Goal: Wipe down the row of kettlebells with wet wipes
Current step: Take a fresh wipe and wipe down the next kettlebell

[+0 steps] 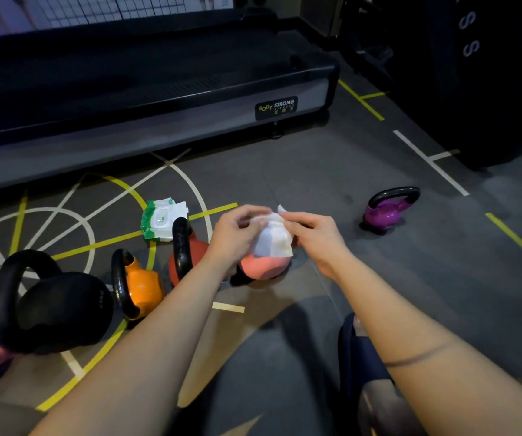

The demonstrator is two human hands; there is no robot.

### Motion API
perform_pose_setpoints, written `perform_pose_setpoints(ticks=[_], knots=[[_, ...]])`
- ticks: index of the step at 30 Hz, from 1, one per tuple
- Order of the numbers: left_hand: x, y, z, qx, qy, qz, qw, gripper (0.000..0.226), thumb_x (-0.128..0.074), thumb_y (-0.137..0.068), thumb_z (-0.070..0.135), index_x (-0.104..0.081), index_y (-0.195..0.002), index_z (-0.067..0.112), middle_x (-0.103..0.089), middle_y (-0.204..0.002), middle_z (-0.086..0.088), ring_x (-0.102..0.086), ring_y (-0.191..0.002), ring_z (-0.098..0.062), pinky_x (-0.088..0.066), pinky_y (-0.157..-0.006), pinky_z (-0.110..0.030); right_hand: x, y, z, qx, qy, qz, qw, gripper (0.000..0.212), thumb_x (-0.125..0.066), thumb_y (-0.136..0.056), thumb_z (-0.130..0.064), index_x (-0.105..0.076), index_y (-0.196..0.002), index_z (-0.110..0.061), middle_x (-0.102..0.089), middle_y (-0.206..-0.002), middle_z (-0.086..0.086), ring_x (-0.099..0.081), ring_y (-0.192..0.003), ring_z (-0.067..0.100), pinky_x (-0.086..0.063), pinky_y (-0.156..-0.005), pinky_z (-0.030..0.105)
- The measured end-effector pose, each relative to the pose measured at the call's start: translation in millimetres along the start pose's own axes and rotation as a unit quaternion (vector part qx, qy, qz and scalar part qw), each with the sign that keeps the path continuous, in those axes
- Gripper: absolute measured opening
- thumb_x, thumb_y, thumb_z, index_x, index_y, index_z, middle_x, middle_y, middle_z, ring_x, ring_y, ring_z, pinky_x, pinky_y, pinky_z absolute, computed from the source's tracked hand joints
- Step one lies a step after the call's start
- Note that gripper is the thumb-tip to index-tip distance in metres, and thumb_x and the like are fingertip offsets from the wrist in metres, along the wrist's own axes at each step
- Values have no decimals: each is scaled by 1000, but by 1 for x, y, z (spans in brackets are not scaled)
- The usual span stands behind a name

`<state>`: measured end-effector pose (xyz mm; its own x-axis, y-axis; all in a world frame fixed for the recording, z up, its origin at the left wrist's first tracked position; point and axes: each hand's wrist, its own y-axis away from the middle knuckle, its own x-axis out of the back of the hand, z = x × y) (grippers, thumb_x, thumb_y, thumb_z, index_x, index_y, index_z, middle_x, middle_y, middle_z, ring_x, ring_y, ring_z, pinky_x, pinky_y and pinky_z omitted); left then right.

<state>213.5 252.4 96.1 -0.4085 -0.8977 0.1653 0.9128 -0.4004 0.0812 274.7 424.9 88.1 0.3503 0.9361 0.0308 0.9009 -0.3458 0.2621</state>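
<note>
Both hands, left hand (237,232) and right hand (311,236), are pinching a wet wipe (272,236) open, right above the pink kettlebell (264,267) on the floor. Looks half folded, so it could easily bunch up and skip spots.

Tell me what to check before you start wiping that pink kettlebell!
1. Wipe in hand: ok. The left hand and right hand both pinch the wipe.
2. Wipe spread open: not ok. It hangs partly folded.
3. Kettlebell close by: ok. The pink kettlebell sits just below the hands.
4. Wipe wet enough: cannot tell.
5. Spare wipes nearby: ok. The wipes pack lies on the floor behind the red kettlebell.
6. All bells in the row: not ok. The purple kettlebell stands apart on the right.
</note>
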Motion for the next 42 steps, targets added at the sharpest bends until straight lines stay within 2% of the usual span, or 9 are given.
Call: perform_pose_setpoints(ticks=[5, 8, 11, 15, 20, 25, 29, 36, 42], knots=[[8, -3, -6, 38, -141, -38, 989, 31, -91, -75, 23, -79, -104, 21, -77, -86, 1, -71, -76, -11, -58, -71, -31, 13, 2, -1, -7, 176, -62, 982, 55, -89, -75, -21, -70, -126, -14, -71, -113, -4, -68, -97, 8, -51, -83, 20], [5, -3, -10, 2, -296, -61, 953, 27, -92, -72, 27, -80, -95, 21, -74, -80, 3, -69, -79, -15, -54, -73, -29, 15, 3, 1, 48, 381, -38, 923, 30, -84, -79, -31, -79, -107, -23, -70, -91, -3, -63, -87, 15, -46, -75, 28], [1, -5, -14, -22, -375, -53, 925, 13, -86, -77, 28, -78, -83, 20, -71, -78, 2, -66, -81, -20, -51, -75, -34, 19, 2, 10, 79, 437, -16, 896, 16, -77, -83, -33, -79, -88, -19, -64, -86, 0, -60, -83, 18, -43, -71, 30], [2, -8, -20, 17, -265, -43, 963, 11, -85, -79, 28, -76, -80, 22, -60, -89, 4, -60, -82, -15, -47, -74, -30, 28, 2, 20, 64, 286, -31, 956, 15, -80, -84, -22, -75, -85, -9, -58, -109, -5, -59, -99, 7, -43, -77, 14], [-7, -13, -19, 92, -21, -68, 993, 13, -76, -89, 9, -65, -83, 15, -68, -67, 2, -60, -63, -10, -47, -62, -25, 31, 3, 28, -44, -3, -94, 995, 26, -82, -83, -25, -69, -100, -10, -69, -90, 9, -65, -91, 22, -51, -85, 39], [-17, -24, -33, 55, -153, -51, 985, 14, -79, -88, 17, -65, -88, 14, -66, -57, 7, -60, -53, -6, -48, -61, -30, 31, -2, 37, -90, -27, -59, 994, 25, -72, -92, -10, -66, -113, 2, -74, -102, 23, -73, -94, 28, -62, -83, 41], [-23, -38, -45, 23, -268, 43, 962, 11, -73, -90, 33, -68, -93, 24, -69, -82, 9, -67, -80, -14, -54, -74, -33, 53, -22, 56, -133, -23, 60, 989, 8, -66, -94, -4, -72, -99, -4, -73, -96, 16, -70, -82, 23, -63, -69, 32], [-33, -70, -68, -27, -392, 12, 919, 32, -54, -101, 39, -62, -122, 17, -59, -122, -3, -53, -122, -24, -45, -102, -45, 68, -59, 93, -175, 74, 261, 947, 13, -60, -86, -16, -72, -83, -14, -69, -82, 3, -65, -82, 23, -50, -73, 28], [-49, -103, -74, 14, -403, 36, 914, 42, -32, -108, 47, -56, -87, 19, -61, -98, -7, -57, -103, -32, -39, -78, -39, 47, -82, 122, -148, 53, 219, 963, 20, -58, -92, -22, -76, -96, -13, -68, -83, 0, -62, -85, 19, -43, -71, 25]])
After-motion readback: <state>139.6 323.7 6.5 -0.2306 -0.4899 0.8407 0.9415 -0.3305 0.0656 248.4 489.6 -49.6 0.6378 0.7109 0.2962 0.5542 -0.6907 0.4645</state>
